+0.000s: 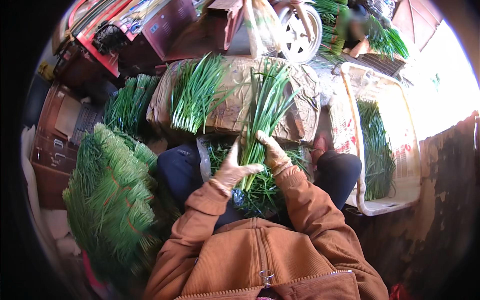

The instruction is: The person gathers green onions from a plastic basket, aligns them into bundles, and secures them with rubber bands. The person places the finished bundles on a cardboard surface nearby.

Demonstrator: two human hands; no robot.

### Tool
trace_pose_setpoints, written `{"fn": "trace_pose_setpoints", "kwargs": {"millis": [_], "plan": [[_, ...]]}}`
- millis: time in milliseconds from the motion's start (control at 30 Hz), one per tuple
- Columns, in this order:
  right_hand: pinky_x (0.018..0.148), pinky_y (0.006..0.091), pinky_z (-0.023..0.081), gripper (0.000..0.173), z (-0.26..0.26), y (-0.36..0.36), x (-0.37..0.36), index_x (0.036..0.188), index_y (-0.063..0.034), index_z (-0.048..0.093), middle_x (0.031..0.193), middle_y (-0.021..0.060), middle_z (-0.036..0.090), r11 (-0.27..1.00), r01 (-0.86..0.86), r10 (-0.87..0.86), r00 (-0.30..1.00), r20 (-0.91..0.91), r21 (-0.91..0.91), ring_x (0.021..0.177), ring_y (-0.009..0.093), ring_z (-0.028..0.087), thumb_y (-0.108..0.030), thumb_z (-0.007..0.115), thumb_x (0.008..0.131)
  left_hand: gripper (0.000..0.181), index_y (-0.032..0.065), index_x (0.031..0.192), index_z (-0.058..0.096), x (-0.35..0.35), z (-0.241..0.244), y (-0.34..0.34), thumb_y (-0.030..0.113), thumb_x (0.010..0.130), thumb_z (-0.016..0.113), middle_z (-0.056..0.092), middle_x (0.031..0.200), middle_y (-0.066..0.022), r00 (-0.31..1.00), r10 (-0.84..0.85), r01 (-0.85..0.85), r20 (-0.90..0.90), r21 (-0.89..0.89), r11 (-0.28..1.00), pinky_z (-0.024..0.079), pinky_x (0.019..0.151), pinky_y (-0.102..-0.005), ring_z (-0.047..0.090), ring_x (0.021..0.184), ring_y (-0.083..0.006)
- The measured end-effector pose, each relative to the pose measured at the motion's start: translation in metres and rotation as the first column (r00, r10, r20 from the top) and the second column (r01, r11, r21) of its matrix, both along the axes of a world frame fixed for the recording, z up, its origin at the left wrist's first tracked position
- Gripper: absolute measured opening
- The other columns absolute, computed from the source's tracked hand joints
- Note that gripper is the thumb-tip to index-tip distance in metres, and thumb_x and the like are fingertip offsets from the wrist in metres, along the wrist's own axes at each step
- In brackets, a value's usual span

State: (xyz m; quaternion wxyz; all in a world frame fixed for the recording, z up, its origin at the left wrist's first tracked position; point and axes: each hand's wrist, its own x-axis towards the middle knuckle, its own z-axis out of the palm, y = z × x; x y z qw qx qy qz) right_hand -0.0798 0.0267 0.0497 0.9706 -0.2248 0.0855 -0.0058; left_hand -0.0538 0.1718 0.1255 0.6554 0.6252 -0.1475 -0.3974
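Observation:
Between my hands, in front of my lap, is a loose bunch of long green garlic chives (268,99), its pale ends pointing down toward me. My left hand (233,167), in a thin pale glove, grips the bunch from the left, thumb across the front of the stalks. From the right, my right hand (275,153), gloved too, holds the stalks a little higher up. The leaf tips extend over a covered bale (234,108). Another loose pile of chives (198,93) rests on the bale, to the left. Scattered leaf scraps (262,197) lie below my hands between my knees.
At my left is a tall heap of tied chive bundles (112,202); another bundle (131,101) lies behind it. A white plastic crate (358,150) with chives stands at my right. Beyond the bale are a spoked wheel (302,33) and a partly seen person's hand (360,48) near more chives.

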Motion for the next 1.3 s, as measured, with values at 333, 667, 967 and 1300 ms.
{"fn": "trace_pose_setpoints", "kwargs": {"millis": [333, 667, 967, 1300], "plan": [[0.080, 0.0319, 0.049, 0.037, 0.050, 0.029, 0.049, 0.112, -0.0029, 0.053, 0.100, 0.0050, 0.060, 0.973, 0.035, -0.030, 0.999, 0.024, -0.229, 0.088, 0.018, 0.058, -0.016, 0.066, 0.080, 0.120, 0.0072, 0.143, -0.001, 0.039, 0.014, 0.027, 0.021, 0.057, 0.081, 0.019, 0.144, -0.0193, 0.709, -0.132, -0.139, 0.693, 0.320, 0.937, 0.029, 0.104, -0.0333, 0.029, 0.130, -0.0327], [0.071, 0.0292, 0.049, 0.034, 0.106, 0.115, 0.269, 0.106, -0.0032, 0.059, 0.094, 0.0062, 0.064, 0.882, -0.047, 0.096, 0.992, 0.081, -0.469, 0.080, 0.017, 0.060, -0.021, 0.068, 0.079, 0.103, -0.0025, 0.140, 0.012, 0.259, 0.050, 0.112, 0.024, 0.064, 0.076, 0.027, 0.141, -0.0213, 0.538, -0.052, -0.263, 0.842, 0.226, 0.938, 0.024, 0.107, -0.0309, 0.027, 0.132, -0.0262], [0.093, 0.0470, 0.040, 0.056, 0.008, 0.135, 0.381, 0.130, -0.0169, 0.039, 0.123, 0.0178, 0.045, -0.288, -0.154, 0.377, 0.889, -0.260, -0.945, 0.109, 0.031, 0.048, -0.022, 0.062, 0.079, 0.073, 0.0047, 0.137, 0.032, 0.407, -0.063, 0.169, 0.032, 0.076, 0.062, 0.036, 0.139, -0.0128, 0.897, -0.074, -0.248, 0.436, 0.636, 0.731, 0.025, 0.104, -0.0312, 0.032, 0.129, -0.0236], [0.095, 0.0369, 0.042, 0.071, 0.038, 0.085, 0.334, 0.133, 0.0063, 0.024, 0.129, 0.0232, 0.042, 0.592, -0.200, 0.341, 0.940, 0.018, -0.781, 0.117, 0.028, 0.045, -0.027, 0.064, 0.084, 0.074, 0.0007, 0.137, 0.027, 0.417, -0.086, 0.150, 0.054, 0.087, 0.039, 0.032, 0.141, -0.0112, 0.902, 0.263, -0.409, 0.344, 0.477, 0.778, 0.023, 0.107, -0.0306, 0.029, 0.130, -0.0214]]}}
